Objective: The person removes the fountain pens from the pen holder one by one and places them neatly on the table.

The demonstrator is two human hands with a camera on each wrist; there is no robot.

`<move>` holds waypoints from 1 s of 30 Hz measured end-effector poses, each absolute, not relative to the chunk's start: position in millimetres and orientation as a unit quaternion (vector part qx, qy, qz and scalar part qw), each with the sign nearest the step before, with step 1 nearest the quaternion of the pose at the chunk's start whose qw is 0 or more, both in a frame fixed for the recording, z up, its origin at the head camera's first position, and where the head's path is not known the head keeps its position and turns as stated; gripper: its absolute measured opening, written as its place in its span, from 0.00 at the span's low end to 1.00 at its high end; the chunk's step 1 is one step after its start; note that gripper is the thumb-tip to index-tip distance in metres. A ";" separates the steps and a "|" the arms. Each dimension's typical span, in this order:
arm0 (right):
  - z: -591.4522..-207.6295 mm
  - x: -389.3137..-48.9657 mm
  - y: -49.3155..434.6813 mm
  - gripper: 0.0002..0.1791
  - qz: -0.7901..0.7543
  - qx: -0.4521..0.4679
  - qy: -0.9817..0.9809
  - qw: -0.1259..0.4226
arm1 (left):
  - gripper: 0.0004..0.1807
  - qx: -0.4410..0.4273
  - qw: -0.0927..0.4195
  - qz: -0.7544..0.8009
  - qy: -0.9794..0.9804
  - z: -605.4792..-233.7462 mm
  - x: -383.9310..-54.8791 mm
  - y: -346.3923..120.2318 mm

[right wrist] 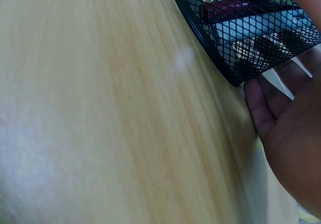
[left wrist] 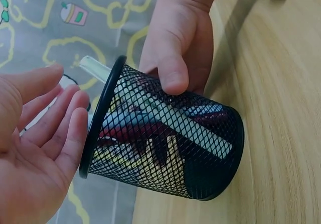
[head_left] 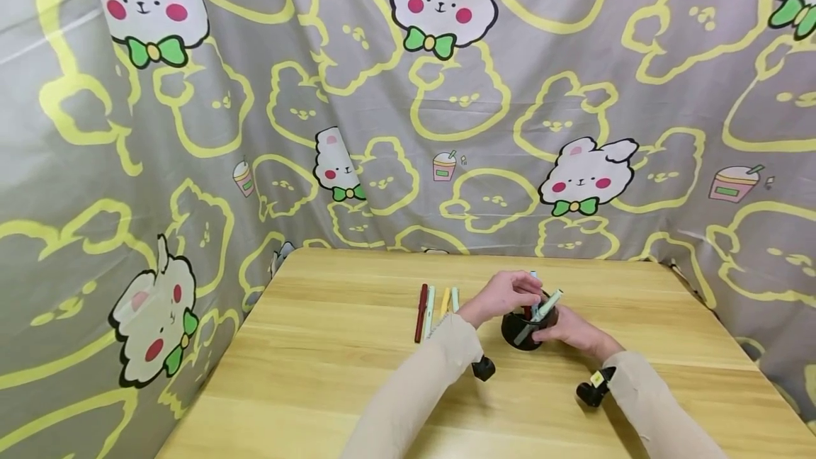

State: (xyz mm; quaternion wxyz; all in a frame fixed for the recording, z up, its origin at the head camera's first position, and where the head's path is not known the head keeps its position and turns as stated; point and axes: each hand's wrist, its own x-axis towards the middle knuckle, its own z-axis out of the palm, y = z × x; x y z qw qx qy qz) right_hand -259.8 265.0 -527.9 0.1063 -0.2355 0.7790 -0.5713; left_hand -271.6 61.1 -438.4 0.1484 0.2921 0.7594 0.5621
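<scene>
A black mesh pen holder [left wrist: 165,138] stands on the table, with pens inside showing through its mesh. My right hand [head_left: 574,331] grips its side, the thumb across the mesh and the fingers round the back. At the rim is my left hand [head_left: 506,296], its fingers loosely bent and palm showing in the left wrist view. A pale green pen [head_left: 550,305] leans out of the mouth, close to those fingertips. Inside lie a light blue pen [right wrist: 256,25] and a dark red pen [right wrist: 225,10]. Beneath my left wrist lies part of a row of pens.
In that row are a dark red pen [head_left: 421,314], a pale green pen [head_left: 430,307] and a yellow pen [head_left: 444,299], left of the holder. A patterned curtain [head_left: 382,105] hangs behind and left of the wooden table [head_left: 287,374]. Black devices [head_left: 593,392] sit at both wrists.
</scene>
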 end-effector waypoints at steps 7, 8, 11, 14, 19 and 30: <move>-528.5 -258.9 264.0 0.44 -0.564 -0.229 0.787 0.100 | 0.11 0.295 0.135 0.543 0.774 -441.3 -271.1 67.6; -528.4 -258.9 264.0 0.44 -0.563 -0.231 0.787 0.098 | 0.11 0.293 0.133 0.541 0.777 -441.6 -271.1 68.7; -528.6 -259.2 263.7 0.42 -0.568 -0.232 0.784 0.093 | 0.11 0.296 0.130 0.533 0.782 -441.8 -271.2 72.3; -529.3 -259.5 262.8 0.41 -0.571 -0.235 0.781 0.090 | 0.11 0.303 0.124 0.527 0.785 -441.7 -271.6 75.5; -529.2 -258.2 262.5 0.44 -0.566 -0.233 0.786 0.083 | 0.11 0.307 0.117 0.513 0.793 -440.5 -272.0 79.7; -529.8 -257.7 264.4 0.44 -0.552 -0.222 0.798 0.095 | 0.10 0.315 0.116 0.473 0.815 -440.2 -273.0 88.2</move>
